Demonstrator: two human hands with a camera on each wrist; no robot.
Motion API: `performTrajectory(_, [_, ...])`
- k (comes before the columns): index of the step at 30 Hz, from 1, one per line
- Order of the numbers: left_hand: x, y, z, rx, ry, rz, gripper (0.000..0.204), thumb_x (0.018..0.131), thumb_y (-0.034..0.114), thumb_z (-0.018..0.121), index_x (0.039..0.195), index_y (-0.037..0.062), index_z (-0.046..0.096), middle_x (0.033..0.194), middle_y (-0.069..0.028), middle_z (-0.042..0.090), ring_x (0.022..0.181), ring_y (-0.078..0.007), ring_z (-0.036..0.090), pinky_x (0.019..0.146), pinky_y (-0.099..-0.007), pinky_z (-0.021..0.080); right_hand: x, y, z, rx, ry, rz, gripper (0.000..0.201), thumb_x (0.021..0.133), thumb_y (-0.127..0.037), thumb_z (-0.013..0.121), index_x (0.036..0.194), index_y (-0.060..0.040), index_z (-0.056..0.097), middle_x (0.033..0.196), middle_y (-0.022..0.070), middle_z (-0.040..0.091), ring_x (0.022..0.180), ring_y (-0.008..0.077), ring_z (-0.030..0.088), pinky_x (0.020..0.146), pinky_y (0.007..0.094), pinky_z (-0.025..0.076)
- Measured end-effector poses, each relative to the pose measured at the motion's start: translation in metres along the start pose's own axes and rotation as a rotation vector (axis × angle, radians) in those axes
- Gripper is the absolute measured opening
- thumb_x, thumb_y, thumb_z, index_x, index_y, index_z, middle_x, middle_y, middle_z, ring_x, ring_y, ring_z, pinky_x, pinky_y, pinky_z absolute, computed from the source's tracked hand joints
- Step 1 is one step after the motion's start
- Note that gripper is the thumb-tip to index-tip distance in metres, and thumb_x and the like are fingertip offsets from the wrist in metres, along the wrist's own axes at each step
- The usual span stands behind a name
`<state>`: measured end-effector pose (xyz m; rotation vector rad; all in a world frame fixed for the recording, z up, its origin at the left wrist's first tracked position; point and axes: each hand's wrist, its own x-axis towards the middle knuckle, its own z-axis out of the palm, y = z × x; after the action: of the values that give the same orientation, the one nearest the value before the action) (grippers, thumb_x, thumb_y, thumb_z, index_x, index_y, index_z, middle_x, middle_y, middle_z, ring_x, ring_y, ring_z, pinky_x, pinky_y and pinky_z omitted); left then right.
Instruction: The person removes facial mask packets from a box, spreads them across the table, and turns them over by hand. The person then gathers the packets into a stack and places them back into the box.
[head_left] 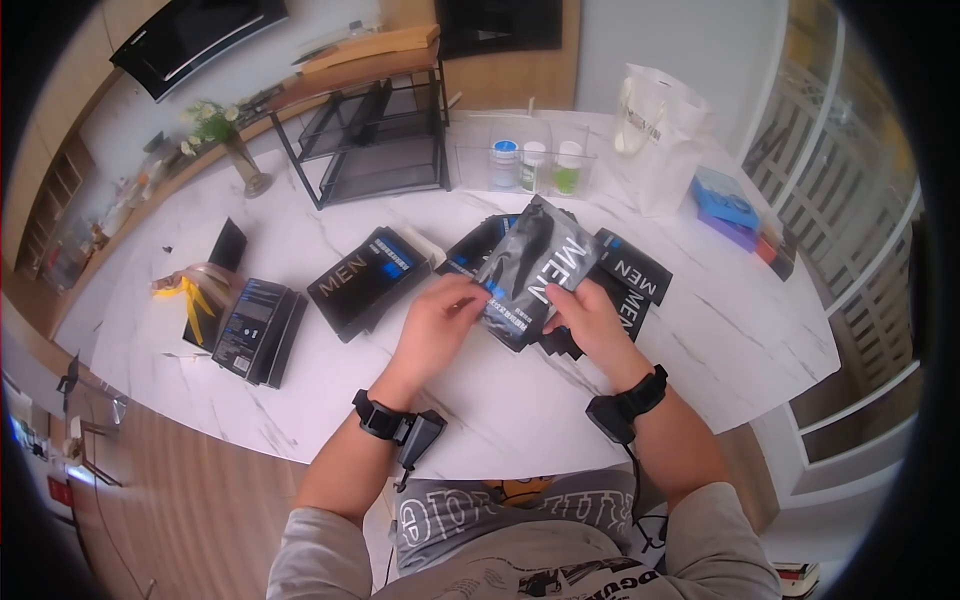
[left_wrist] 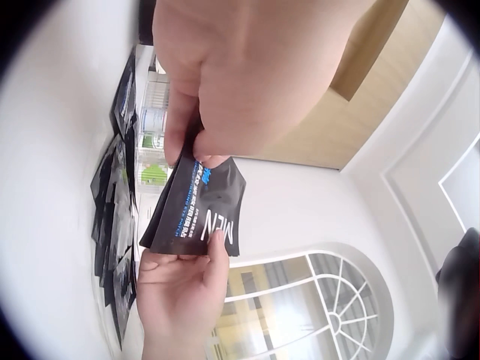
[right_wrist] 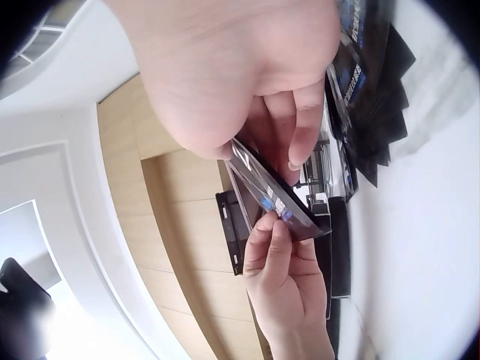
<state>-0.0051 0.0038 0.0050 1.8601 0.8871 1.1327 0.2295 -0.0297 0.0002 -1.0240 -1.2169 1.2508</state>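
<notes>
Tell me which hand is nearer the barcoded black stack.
Left. The left hand sits right of the stack, pinching the MEN packet; the right hand is farther right, on the packet's other side.

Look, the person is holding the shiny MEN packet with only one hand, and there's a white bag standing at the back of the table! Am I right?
Not quite: it isn't only one hand. The head view shows the left hand and the right hand both holding the shiny MEN packet. The white bag does stand at the back of the table.

Three bottles [head_left: 505, 168], two wrist cameras [head_left: 424, 436], one vase [head_left: 248, 168]; packets [head_left: 540, 265] too overlapped to count.
</notes>
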Motion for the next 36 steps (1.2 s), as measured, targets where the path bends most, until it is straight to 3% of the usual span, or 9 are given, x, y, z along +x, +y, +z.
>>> performTrajectory(10, [0.007, 0.014, -0.016, 0.188, -0.091, -0.006, 0.01, 0.092, -0.004, 0.063, 0.1, -0.0053, 0.069, 0.111, -0.0074, 0.06, 0.095, -0.0153, 0.063, 0.079, -0.0262, 0.055, 0.007, 0.008, -0.008, 0.006, -0.113, 0.049, 0.021, 0.101, -0.017, 0.057, 0.106, 0.0028, 0.063, 0.09, 0.0084, 0.07, 0.072, 0.014, 0.068, 0.063, 0.025, 0.055])
performTrajectory(16, [0.014, 0.041, -0.062, 0.251, -0.164, 0.008, 0.045, 0.09, 0.004, 0.069, 0.132, 0.0043, 0.055, 0.121, -0.0079, 0.06, 0.108, -0.0173, 0.061, 0.088, -0.0284, 0.053, 0.007, 0.009, -0.006, 0.205, -0.017, 0.007, 0.022, 0.101, -0.018, 0.058, 0.105, 0.0032, 0.064, 0.09, 0.0095, 0.071, 0.074, 0.0149, 0.069, 0.065, 0.0254, 0.054])
performTrajectory(17, [0.015, 0.048, -0.077, 0.38, -0.124, -0.211, 0.052, 0.086, 0.012, 0.075, 0.133, 0.0035, 0.055, 0.126, -0.0138, 0.059, 0.114, -0.0249, 0.059, 0.096, -0.0329, 0.05, 0.007, 0.009, -0.007, 0.246, 0.007, -0.018, 0.022, 0.101, -0.018, 0.058, 0.105, 0.0034, 0.064, 0.09, 0.0097, 0.071, 0.075, 0.0152, 0.069, 0.066, 0.0256, 0.054])
performTrajectory(19, [0.019, 0.022, -0.119, 0.91, -0.163, -0.012, 0.073, 0.078, 0.029, 0.082, 0.139, 0.005, 0.051, 0.132, -0.0213, 0.056, 0.124, -0.0366, 0.054, 0.106, -0.0404, 0.044, 0.006, 0.009, -0.009, 0.282, 0.017, -0.022, 0.024, 0.101, -0.018, 0.058, 0.105, 0.0049, 0.063, 0.09, 0.0104, 0.07, 0.076, 0.0162, 0.069, 0.067, 0.0259, 0.055])
performTrajectory(21, [0.014, 0.023, -0.133, 1.167, -0.136, -0.259, 0.096, 0.069, 0.045, 0.085, 0.145, 0.0062, 0.044, 0.138, -0.0262, 0.052, 0.133, -0.0421, 0.045, 0.112, -0.0433, 0.037, 0.004, 0.003, -0.009, 0.283, 0.017, -0.004, 0.024, 0.1, -0.018, 0.058, 0.105, 0.0055, 0.062, 0.09, 0.0107, 0.07, 0.076, 0.0166, 0.069, 0.067, 0.026, 0.055])
performTrajectory(22, [0.016, 0.026, -0.138, 1.186, -0.206, -0.387, 0.108, 0.063, 0.051, 0.086, 0.149, 0.0068, 0.038, 0.143, -0.0255, 0.048, 0.133, -0.0397, 0.047, 0.112, -0.0416, 0.038, 0.006, 0.005, -0.01, 0.278, 0.022, 0.009, 0.024, 0.1, -0.018, 0.058, 0.105, 0.0058, 0.062, 0.09, 0.0106, 0.07, 0.076, 0.0173, 0.07, 0.067, 0.0265, 0.056])
performTrajectory(26, [0.021, 0.044, -0.135, 0.977, -0.344, -0.595, 0.098, 0.065, 0.041, 0.084, 0.147, 0.0078, 0.042, 0.139, -0.026, 0.049, 0.123, -0.0395, 0.055, 0.106, -0.0399, 0.043, 0.008, 0.012, -0.011, 0.3, 0.021, -0.002, 0.024, 0.1, -0.017, 0.058, 0.106, 0.0055, 0.061, 0.09, 0.0109, 0.069, 0.076, 0.0181, 0.07, 0.068, 0.0272, 0.056])
performTrajectory(30, [0.015, 0.041, -0.137, 0.917, -0.251, -0.478, 0.1, 0.062, 0.033, 0.087, 0.147, 0.0078, 0.041, 0.132, -0.0242, 0.053, 0.12, -0.0388, 0.056, 0.103, -0.0393, 0.045, 0.004, 0.008, -0.009, 0.432, -0.01, 0.01, 0.022, 0.1, -0.017, 0.059, 0.109, 0.003, 0.061, 0.095, 0.0102, 0.069, 0.077, 0.0181, 0.069, 0.069, 0.0277, 0.057])
performTrajectory(36, [0.003, 0.077, -0.101, 0.778, -0.318, -0.02, 0.108, 0.056, 0.012, 0.089, 0.15, 0.0092, 0.035, 0.137, -0.0174, 0.042, 0.124, -0.0346, 0.048, 0.107, -0.0383, 0.042, 0.004, 0.004, -0.015, 0.785, -0.068, -0.002, 0.02, 0.098, -0.018, 0.062, 0.108, -0.0014, 0.061, 0.098, 0.01, 0.068, 0.08, 0.0187, 0.068, 0.073, 0.0315, 0.057])
